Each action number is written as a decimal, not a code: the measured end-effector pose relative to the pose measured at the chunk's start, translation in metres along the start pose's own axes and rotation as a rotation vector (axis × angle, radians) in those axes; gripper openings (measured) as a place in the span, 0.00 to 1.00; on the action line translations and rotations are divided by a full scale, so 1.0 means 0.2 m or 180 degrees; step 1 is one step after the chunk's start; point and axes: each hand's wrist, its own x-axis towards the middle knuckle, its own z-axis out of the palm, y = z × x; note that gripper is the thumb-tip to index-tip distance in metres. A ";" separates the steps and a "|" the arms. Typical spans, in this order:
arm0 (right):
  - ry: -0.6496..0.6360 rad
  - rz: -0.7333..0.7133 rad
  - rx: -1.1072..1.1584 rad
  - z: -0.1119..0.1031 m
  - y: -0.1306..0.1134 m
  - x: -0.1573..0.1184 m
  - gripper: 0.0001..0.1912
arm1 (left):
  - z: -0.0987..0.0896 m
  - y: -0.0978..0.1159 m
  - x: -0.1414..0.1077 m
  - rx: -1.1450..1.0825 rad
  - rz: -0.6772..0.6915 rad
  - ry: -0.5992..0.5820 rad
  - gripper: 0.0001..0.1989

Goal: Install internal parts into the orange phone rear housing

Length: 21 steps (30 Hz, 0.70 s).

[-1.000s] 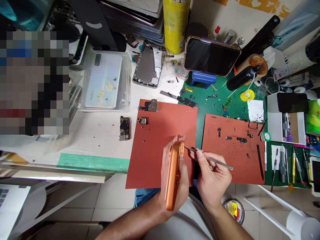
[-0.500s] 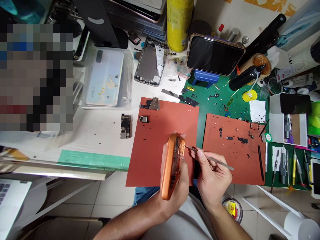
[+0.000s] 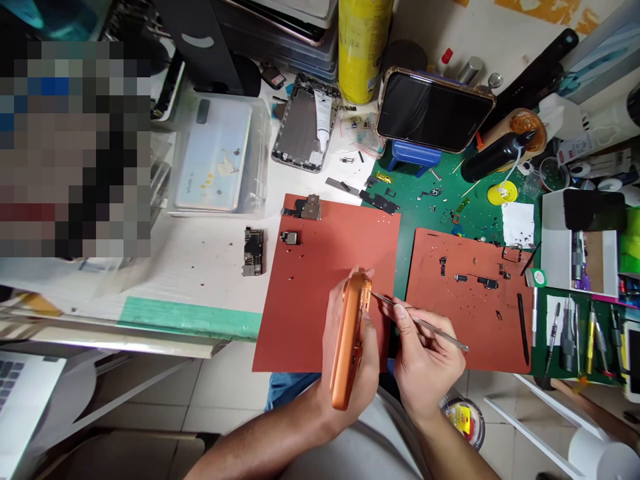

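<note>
My left hand [image 3: 367, 357] is wrapped round an orange phone housing [image 3: 345, 353], which stands on its long edge above the near part of a red mat [image 3: 310, 293]. The open inner side of the housing faces right and shows some metal parts. My right hand [image 3: 427, 353] pinches a thin metal tool [image 3: 433, 328] between thumb and fingers. The tool's tip is at the upper right edge of the housing; whether it touches cannot be made out. A camera module [image 3: 311, 207] and a smaller part [image 3: 290, 237] lie at the mat's upper left.
A circuit board [image 3: 253, 251] lies left of the mat. A second red mat [image 3: 465, 320] on the right holds small parts. Behind are an empty phone frame [image 3: 300, 127], a phone on a blue stand [image 3: 415, 155] and a yellow can [image 3: 363, 53]. Hand tools [image 3: 567, 337] lie far right.
The orange housing has turned in my left hand, so less of its inside shows and more of its outer side. The view has shifted slightly. My right hand keeps the tool at the same edge.
</note>
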 end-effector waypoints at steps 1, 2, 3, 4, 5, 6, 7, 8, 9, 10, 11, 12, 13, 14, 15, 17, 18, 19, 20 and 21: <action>0.0004 -0.0041 -0.0042 0.00 0.00 0.00 0.05 | 0.00 0.02 0.02 0.0084 0.0091 -0.0053 0.23; -0.0003 -0.0083 -0.0067 0.00 0.00 -0.01 0.05 | -0.01 0.04 0.04 0.0257 0.0209 -0.0150 0.24; -0.0017 -0.0130 -0.0079 0.00 0.00 -0.01 0.05 | -0.02 0.05 0.05 0.0390 0.0301 -0.0190 0.24; -0.0033 -0.0186 -0.0085 0.00 0.00 -0.02 0.05 | -0.03 0.06 0.06 0.0480 0.0357 -0.0199 0.24; -0.0051 -0.0242 -0.0096 0.00 0.00 -0.02 0.05 | -0.03 0.07 0.06 0.0521 0.0378 -0.0168 0.24; -0.0069 -0.0302 -0.0117 0.00 0.00 -0.02 0.06 | -0.04 0.08 0.07 0.0500 0.0361 -0.0113 0.23; -0.0083 -0.0365 -0.0143 0.00 -0.01 -0.02 0.07 | -0.04 0.08 0.07 0.0454 0.0332 -0.0070 0.22; -0.0089 -0.0425 -0.0176 0.00 -0.01 -0.02 0.08 | -0.04 0.08 0.06 0.0413 0.0302 -0.0049 0.21; -0.0089 -0.0478 -0.0216 0.00 -0.01 -0.03 0.08 | -0.04 0.08 0.06 0.0379 0.0278 -0.0047 0.21; -0.0086 -0.0523 -0.0253 0.00 -0.01 -0.03 0.08 | -0.04 0.08 0.06 0.0348 0.0256 -0.0041 0.21; -0.0082 -0.0561 -0.0281 0.01 -0.02 -0.03 0.09 | -0.03 0.08 0.06 0.0309 0.0235 -0.0039 0.21; -0.0077 -0.0593 -0.0294 0.01 -0.02 -0.03 0.09 | -0.03 0.08 0.05 0.0254 0.0215 -0.0041 0.21; -0.0074 -0.0620 -0.0294 0.01 -0.02 -0.03 0.10 | -0.03 0.08 0.05 0.0191 0.0200 -0.0039 0.22; -0.0070 -0.0644 -0.0288 0.01 -0.02 -0.04 0.11 | -0.03 0.07 0.05 0.0129 0.0183 -0.0032 0.22; -0.0068 -0.0665 -0.0279 0.01 -0.01 -0.04 0.11 | -0.02 0.07 0.05 0.0082 0.0171 -0.0020 0.22; -0.0068 -0.0674 -0.0269 0.00 -0.01 -0.04 0.12 | -0.02 0.07 0.05 0.0075 0.0162 -0.0010 0.22; -0.0072 -0.0661 -0.0266 0.00 -0.01 -0.03 0.12 | -0.02 0.07 0.05 0.0118 0.0183 -0.0015 0.22; -0.0075 -0.0643 -0.0259 0.00 -0.01 -0.03 0.12 | -0.03 0.08 0.05 0.0158 0.0206 -0.0031 0.23; -0.0075 -0.0624 -0.0252 0.00 -0.01 -0.03 0.12 | -0.03 0.08 0.06 0.0171 0.0235 -0.0052 0.23; -0.0072 -0.0614 -0.0249 0.00 -0.01 -0.03 0.12 | -0.03 0.09 0.06 0.0147 0.0260 -0.0060 0.24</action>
